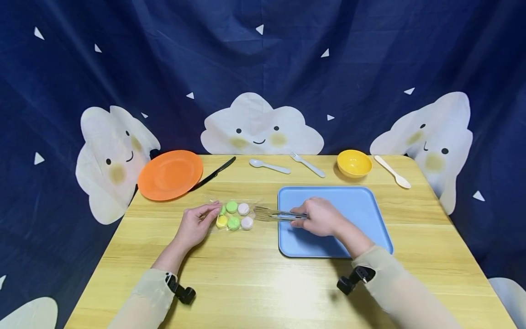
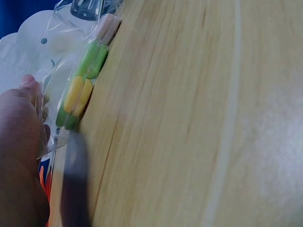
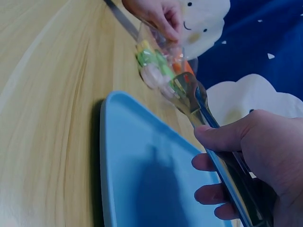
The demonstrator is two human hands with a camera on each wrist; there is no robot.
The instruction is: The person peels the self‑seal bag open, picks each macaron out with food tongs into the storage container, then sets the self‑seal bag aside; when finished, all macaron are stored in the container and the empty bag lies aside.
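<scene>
My left hand pinches the left end of a clear plastic pack of macarons (green, yellow and pale lilac), which lies between my hands on the wooden table, just beside the tips of the metal tongs my right hand grips over the blue tray.
</scene>
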